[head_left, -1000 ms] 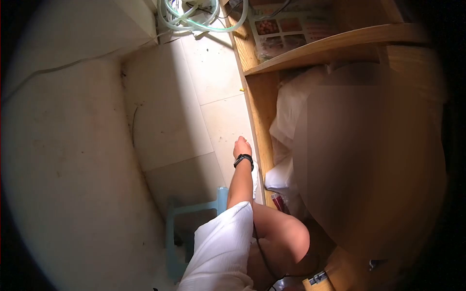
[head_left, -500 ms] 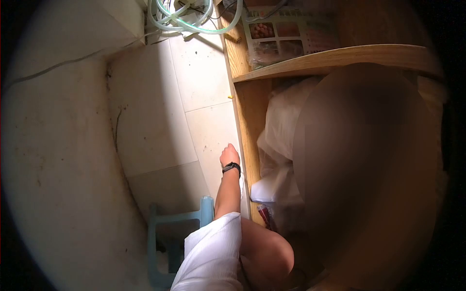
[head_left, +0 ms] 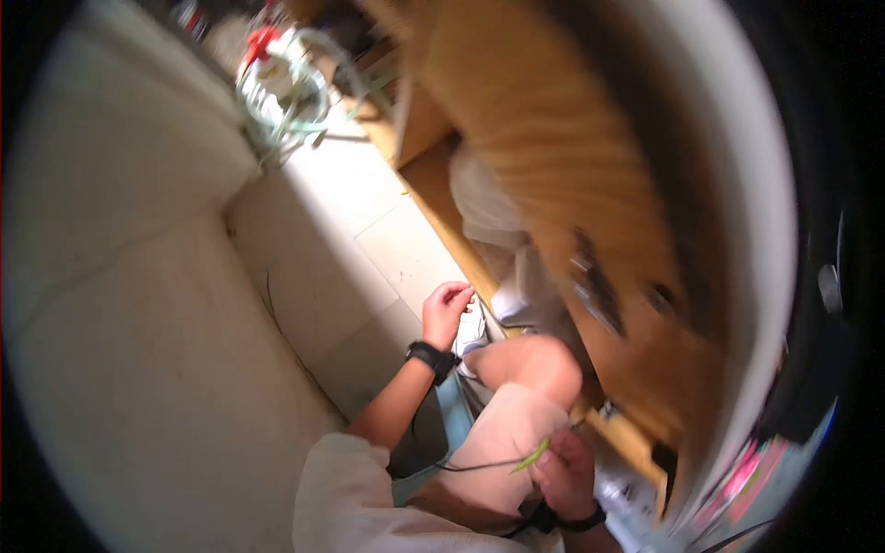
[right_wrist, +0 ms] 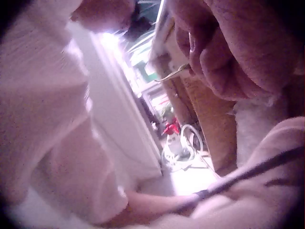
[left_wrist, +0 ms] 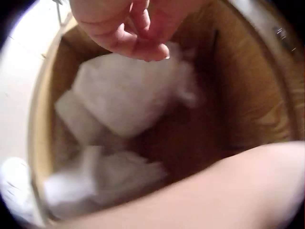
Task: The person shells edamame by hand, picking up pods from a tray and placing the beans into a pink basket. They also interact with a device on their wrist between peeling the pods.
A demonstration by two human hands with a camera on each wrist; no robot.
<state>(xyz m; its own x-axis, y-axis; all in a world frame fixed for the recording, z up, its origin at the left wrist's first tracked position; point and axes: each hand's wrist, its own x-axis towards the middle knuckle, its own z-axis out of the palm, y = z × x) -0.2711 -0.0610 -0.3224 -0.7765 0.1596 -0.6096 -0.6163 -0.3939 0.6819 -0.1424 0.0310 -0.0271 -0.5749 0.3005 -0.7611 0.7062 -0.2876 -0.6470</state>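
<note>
A thin green stalk (head_left: 533,456) is pinched between the fingers (right_wrist: 224,62) of the right hand (head_left: 562,472), low over the lap. The left hand (head_left: 447,311) is held just above the white bags (left_wrist: 124,100) in the wooden shelf (left_wrist: 248,95), its fingers loosely curled with nothing seen in them.

Green stem (head_left: 533,456): thin, short and pale green, slightly bent. It was pinched at its lower end between the fingers of the right hand (head_left: 564,475), with its free end slanting upward. It was held in front of the wooden cabinet (head_left: 516,120), apart from it.
White bags (left_wrist: 128,95): soft, crumpled white plastic, several heaped together. They lay inside the wooden cabinet's lower compartment, near its open front edge. They were close to the left hand (head_left: 447,309), not in its grasp.
</note>
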